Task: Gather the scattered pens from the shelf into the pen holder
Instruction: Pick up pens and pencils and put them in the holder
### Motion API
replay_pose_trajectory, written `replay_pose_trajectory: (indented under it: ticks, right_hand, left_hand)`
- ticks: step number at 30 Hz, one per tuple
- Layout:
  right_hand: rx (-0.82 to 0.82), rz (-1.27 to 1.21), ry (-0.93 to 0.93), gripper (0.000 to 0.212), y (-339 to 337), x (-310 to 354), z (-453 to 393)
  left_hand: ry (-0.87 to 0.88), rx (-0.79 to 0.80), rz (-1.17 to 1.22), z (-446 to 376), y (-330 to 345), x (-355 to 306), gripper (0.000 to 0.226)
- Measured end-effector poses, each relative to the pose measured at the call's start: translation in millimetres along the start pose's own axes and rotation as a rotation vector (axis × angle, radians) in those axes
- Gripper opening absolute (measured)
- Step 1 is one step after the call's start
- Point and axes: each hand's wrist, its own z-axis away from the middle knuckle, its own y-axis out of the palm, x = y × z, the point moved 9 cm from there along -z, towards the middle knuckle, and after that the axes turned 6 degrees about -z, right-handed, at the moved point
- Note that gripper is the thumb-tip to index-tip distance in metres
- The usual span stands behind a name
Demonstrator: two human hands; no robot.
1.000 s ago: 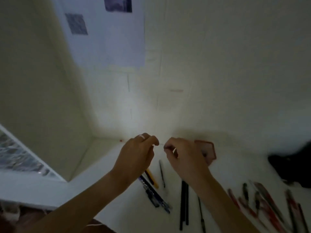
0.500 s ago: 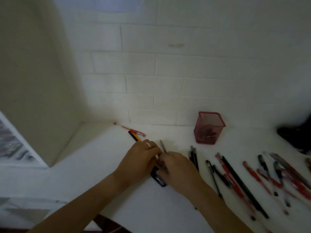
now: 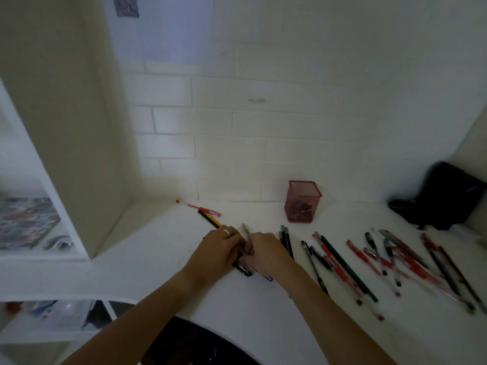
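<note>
A red mesh pen holder [image 3: 303, 201] stands upright near the tiled back wall. Both hands lie on the white shelf [image 3: 158, 246], side by side over a small bunch of dark pens [image 3: 243, 270]. My left hand [image 3: 216, 251], with a ring, covers the bunch from the left. My right hand [image 3: 266, 252] curls round a grey pen [image 3: 245, 229] whose tip pokes out above the fingers. Several red and black pens [image 3: 369, 259] lie scattered to the right. A red pen [image 3: 203, 208] and a black-and-yellow pencil [image 3: 209, 219] lie at the back left.
A black bag [image 3: 442, 196] sits in the right back corner. A white partition wall [image 3: 66, 127] bounds the shelf on the left, with lower shelves holding clutter beyond it. Paper sheets hang on the wall above.
The hands came down from in front of the wall onto the shelf and closed over the dark pens. Since half a second ago they have hardly moved.
</note>
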Motion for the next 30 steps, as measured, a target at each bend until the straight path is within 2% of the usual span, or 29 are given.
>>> replay_pose_trajectory:
  ticks: [10, 20, 24, 28, 30]
  right_hand:
    - [-0.132, -0.022, -0.010, 0.021, -9.4, -21.2, -7.1]
    - [-0.099, -0.036, 0.047, 0.026, -9.7, -32.7, -9.0]
    - [-0.132, -0.029, 0.041, 0.032, -12.1, -30.7, -6.1]
    - [-0.117, -0.072, 0.012, 0.023, -15.5, -27.5, -3.2]
    - [-0.128, -0.114, -0.003, 0.020, -25.5, -23.6, 0.5]
  left_hand:
    - [0.142, -0.013, -0.010, -9.2, 6.9, -10.0, 0.026]
    - [0.207, 0.038, 0.068, -22.5, 13.3, -12.3, 0.019]
    - [0.233, 0.039, 0.049, -21.6, 15.4, -11.8, 0.019]
    - [0.260, 0.074, -0.005, -24.2, 17.3, -10.9, 0.028]
    - [0.279, 0.039, -0.043, -29.6, 10.6, -13.3, 0.029]
